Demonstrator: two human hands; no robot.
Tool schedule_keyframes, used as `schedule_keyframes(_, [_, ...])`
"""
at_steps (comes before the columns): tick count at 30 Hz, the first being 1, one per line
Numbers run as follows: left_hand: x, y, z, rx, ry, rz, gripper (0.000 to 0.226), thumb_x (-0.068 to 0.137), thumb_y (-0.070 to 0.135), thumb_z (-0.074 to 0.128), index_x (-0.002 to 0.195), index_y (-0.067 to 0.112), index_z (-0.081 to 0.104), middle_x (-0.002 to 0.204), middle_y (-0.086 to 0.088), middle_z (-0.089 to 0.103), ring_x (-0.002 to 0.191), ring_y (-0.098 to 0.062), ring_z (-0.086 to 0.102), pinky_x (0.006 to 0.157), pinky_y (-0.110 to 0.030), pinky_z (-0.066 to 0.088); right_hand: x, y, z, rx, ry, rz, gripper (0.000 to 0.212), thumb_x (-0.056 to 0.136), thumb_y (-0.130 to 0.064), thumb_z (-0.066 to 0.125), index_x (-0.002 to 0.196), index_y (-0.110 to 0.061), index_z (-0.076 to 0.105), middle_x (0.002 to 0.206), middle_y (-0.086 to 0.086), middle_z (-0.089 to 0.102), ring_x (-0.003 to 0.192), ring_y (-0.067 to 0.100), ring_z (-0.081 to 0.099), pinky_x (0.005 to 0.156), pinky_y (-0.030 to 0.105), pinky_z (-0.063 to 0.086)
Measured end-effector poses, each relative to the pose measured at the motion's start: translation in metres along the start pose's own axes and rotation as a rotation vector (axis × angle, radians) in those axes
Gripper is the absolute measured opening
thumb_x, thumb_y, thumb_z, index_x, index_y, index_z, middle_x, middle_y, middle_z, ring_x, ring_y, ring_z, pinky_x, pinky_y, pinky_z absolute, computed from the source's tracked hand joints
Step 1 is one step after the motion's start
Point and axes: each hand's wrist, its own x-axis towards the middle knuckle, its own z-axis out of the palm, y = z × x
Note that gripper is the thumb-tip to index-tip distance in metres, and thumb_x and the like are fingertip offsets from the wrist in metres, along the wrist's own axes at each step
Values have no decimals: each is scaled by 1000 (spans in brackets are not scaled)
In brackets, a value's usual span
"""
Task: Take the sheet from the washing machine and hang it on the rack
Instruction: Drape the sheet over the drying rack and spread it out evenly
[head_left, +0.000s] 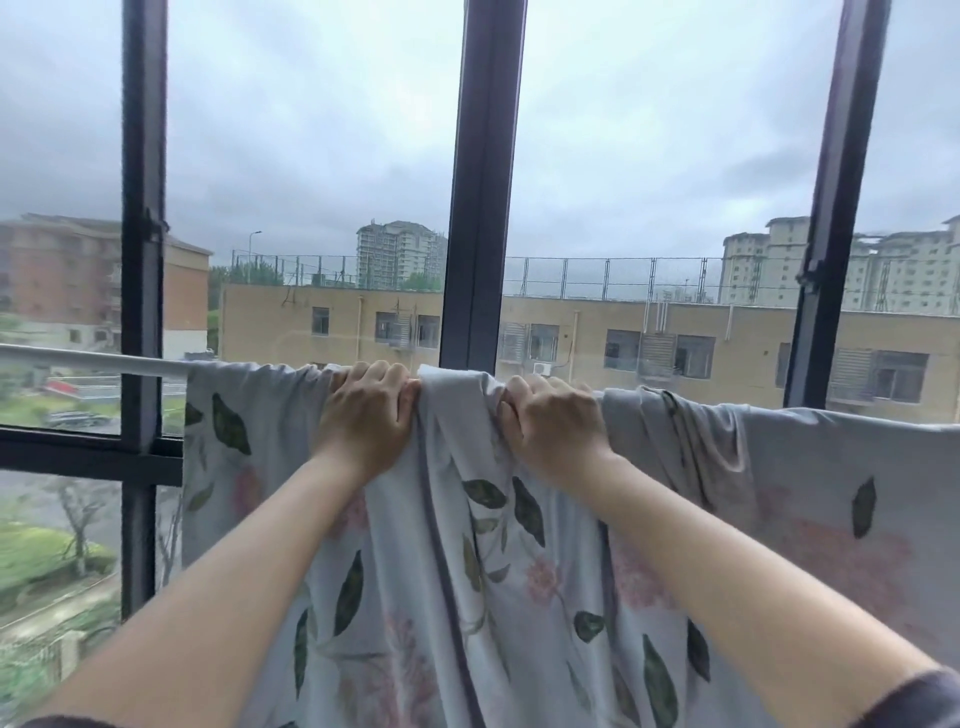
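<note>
Sheet (457, 582) over rail (93, 360), left hand (370, 415), right hand (551, 427) in tight grip on top fold; bare rail leftward

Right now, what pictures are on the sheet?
Green leaves and pink flowers on the pale sheet; head view.

Your sheet (441, 545) is thin cloth, matt, no sheen on it at all, pale grey-blue with printed leaves and faded pink blooms. It wrinkles softly where your left hand (369, 415) and right hand (550, 426) bunch it, so it's limp, not stiff. The rack rail (93, 359) running out to the left looks smooth and white with a faint shine; metal or plastic, you can't tell. The window frame (483, 182) is dark, smooth, satin-finished, metal by the look of it. The glass (311, 130) is glossy, with a slight reflection. Your sleeve (930, 696) at the bottom right is dark matt cloth.
</note>
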Motion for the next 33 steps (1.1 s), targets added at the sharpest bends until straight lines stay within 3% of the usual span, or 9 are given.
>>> schedule_keyframes(6, [-5,-9,-8,-57,56,102,50,94,41,20,101,14,61,98,-5,66,94,-28,57,87,-37,35,9,-36,10,47,147,38,35,90,-34,33,74,-15,56,69,4,60,60,26,56,63,36,43])
schedule_keyframes(11, [-16,-41,-18,20,51,192,42,93,30,32,124,15,56,119,-2,61,115,-25,53,107,-42,30,3,-37,15,64,117,84,29,91,-33,36,96,-15,59,92,6,61,87,29,55,81,42,37])
schedule_keyframes(15, [-55,-79,-19,-36,127,81,47,88,26,42,134,18,48,145,-2,41,139,-23,29,117,-49,13,-22,-68,23,51,96,153,56,87,-30,32,140,-13,38,142,10,42,135,32,34,114,54,14])
schedule_keyframes(21, [-106,-154,-6,-164,133,-191,59,83,12,63,138,12,40,148,-12,34,133,-33,34,105,-56,35,-57,-158,37,188,-6,200,58,91,-28,40,147,-22,27,154,24,16,144,39,14,112,55,24])
schedule_keyframes(23, [-115,-173,-9,-290,140,-226,62,83,13,65,138,12,37,141,-12,40,124,-31,44,98,-47,44,-62,-189,44,160,-59,237,57,93,-32,42,147,-23,26,156,22,12,144,39,9,113,55,22])
schedule_keyframes(25, [-120,-190,-7,-511,75,-322,56,84,23,68,131,10,40,114,-10,57,93,-23,61,75,-38,53,-66,-214,49,86,-97,239,58,92,-32,43,147,-21,28,157,17,12,145,38,8,114,58,18])
schedule_keyframes(28, [-129,-204,-5,-905,-182,-493,54,76,50,65,96,0,58,75,-12,64,64,-18,57,58,-41,48,-82,-246,58,84,-144,186,57,86,-32,40,141,-17,38,155,14,23,145,32,14,112,60,16])
schedule_keyframes(30, [-137,-207,-2,-1100,-240,-521,48,80,40,65,85,-8,62,72,-13,61,68,-18,52,59,-34,43,-95,-264,63,152,-141,141,50,82,-36,45,129,-19,50,146,9,38,139,29,28,108,54,24])
schedule_keyframes(33, [-141,-201,-13,-1244,-275,-505,12,92,11,61,83,4,67,73,-6,65,66,-17,56,59,-30,47,-106,-285,67,207,-125,116,42,75,-51,55,104,-20,61,114,1,58,112,22,51,90,41,37])
